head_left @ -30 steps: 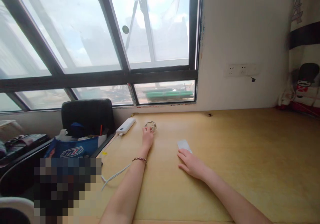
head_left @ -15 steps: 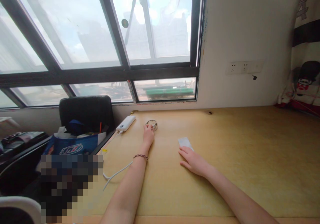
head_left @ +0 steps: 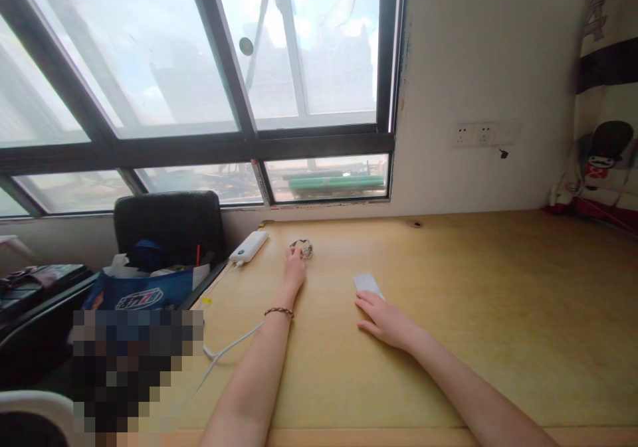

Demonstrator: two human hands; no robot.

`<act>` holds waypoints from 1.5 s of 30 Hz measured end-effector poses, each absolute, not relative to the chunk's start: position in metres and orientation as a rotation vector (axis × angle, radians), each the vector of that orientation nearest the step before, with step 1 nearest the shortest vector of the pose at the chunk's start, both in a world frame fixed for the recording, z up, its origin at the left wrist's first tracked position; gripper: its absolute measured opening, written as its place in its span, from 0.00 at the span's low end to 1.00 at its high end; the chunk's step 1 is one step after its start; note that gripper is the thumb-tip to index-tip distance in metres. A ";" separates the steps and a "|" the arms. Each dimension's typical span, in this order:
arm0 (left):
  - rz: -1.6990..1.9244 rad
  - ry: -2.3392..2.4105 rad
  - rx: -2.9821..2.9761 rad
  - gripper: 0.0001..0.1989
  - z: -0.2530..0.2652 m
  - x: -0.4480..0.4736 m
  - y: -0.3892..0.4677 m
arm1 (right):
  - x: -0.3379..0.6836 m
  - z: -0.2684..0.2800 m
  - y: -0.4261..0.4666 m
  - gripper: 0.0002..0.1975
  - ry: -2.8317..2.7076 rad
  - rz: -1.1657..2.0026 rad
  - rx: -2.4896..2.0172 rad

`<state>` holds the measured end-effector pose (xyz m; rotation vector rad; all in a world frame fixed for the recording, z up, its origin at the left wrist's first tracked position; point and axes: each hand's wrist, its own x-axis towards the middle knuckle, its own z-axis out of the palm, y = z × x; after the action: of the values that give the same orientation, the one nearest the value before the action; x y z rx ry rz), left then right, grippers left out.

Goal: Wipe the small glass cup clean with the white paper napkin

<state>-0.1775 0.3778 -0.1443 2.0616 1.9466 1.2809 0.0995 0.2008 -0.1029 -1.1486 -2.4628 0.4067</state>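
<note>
Blue bag (head_left: 149, 285), left: white items (head_left: 118, 266), red stick (head_left: 198, 255) at mouth. Left hand (head_left: 294, 269) at thin, dark-and-pale coiled loop (head_left: 308, 250), far side of table (head_left: 478, 321); cannot tell whether gripped. Right hand (head_left: 383, 317): fingers (head_left: 367, 296) apart, over near end of flat, pale rectangle (head_left: 367, 283).

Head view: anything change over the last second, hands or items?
Only a slight shift of the whole view; nothing visibly taken up or let go. Unchanged: left hand at the coiled loop, right hand with fingers on the pale flat piece, white power bank near the table's left edge.
</note>
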 end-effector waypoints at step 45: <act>0.182 2.670 1.871 0.27 -0.126 -0.169 0.252 | 0.157 -0.114 0.237 0.26 -1.554 0.285 -1.497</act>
<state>-0.1692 0.2524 -0.1260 1.8710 2.6699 0.1818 0.1571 0.2365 -0.1137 -1.4967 -1.5536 0.2854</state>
